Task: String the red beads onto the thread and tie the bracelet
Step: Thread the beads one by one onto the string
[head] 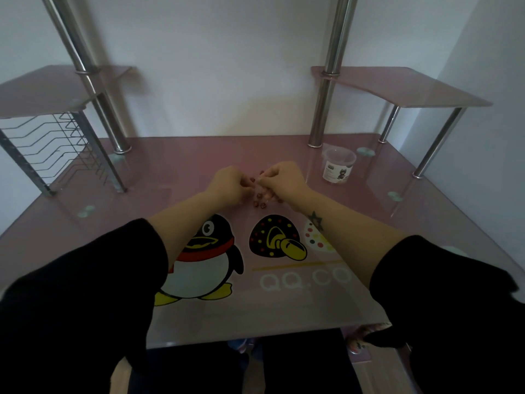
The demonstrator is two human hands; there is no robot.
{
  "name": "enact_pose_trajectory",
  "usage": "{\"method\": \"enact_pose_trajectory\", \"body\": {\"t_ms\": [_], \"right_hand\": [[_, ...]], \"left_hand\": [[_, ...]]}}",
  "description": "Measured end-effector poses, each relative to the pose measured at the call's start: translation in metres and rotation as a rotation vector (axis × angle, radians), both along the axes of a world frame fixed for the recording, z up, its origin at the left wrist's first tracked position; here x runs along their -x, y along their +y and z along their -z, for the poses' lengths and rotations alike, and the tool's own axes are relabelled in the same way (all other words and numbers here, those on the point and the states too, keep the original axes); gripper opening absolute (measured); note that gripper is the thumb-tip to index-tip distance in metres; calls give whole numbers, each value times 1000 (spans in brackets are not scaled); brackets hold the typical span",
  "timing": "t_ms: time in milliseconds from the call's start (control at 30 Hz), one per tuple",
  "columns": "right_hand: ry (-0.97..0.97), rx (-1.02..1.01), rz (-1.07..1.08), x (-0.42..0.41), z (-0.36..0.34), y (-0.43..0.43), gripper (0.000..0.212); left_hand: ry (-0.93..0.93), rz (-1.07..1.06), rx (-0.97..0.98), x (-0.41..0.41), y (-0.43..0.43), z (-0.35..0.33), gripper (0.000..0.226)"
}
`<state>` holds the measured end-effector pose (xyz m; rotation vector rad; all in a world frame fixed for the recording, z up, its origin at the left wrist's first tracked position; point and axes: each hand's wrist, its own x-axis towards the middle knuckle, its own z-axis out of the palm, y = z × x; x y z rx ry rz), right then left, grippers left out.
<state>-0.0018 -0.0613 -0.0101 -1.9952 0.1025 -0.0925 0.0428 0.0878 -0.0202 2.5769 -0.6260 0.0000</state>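
Note:
Both hands are raised a little above the pink glass desk (170, 177), fingertips almost meeting. My left hand (231, 184) pinches a small red bead (251, 180). My right hand (282, 180) pinches something fine at its fingertips, with another red bead (261, 172) beside them; the thread itself is too thin to make out. Several loose red beads (260, 203) lie on the desk just below the hands.
A clear plastic cup (338, 165) with a printed label stands at the back right. Chrome posts (321, 118) rise at the back on both sides, carrying pink shelves. A wire rack (56, 149) sits at the left. Cartoon penguin prints cover the near desk.

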Motion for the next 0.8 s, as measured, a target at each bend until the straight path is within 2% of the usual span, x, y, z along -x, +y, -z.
{"method": "enact_pose_trajectory", "body": {"t_ms": [100, 167, 200, 300, 367, 533, 800], "right_hand": [[-16, 36, 10, 0, 0, 0, 18], [-40, 59, 18, 1, -1, 1, 18], [-56, 53, 25, 1, -1, 2, 19], [-117, 6, 46, 4, -3, 5, 24], [-165, -32, 60, 5, -4, 6, 22], [-201, -76, 75, 7, -5, 9, 15], [-222, -85, 60, 5, -2, 12, 8]], "left_hand": [[18, -16, 39, -2, 2, 1, 21], [137, -100, 189, -5, 3, 1, 25], [255, -160, 341, -5, 4, 0, 25], [784, -294, 980, -1, 5, -8, 12], [969, -303, 1219, 0, 9, -12, 12], [1123, -261, 1343, 4, 15, -13, 15], [1155, -279, 1398, 6, 16, -8, 13]]}}
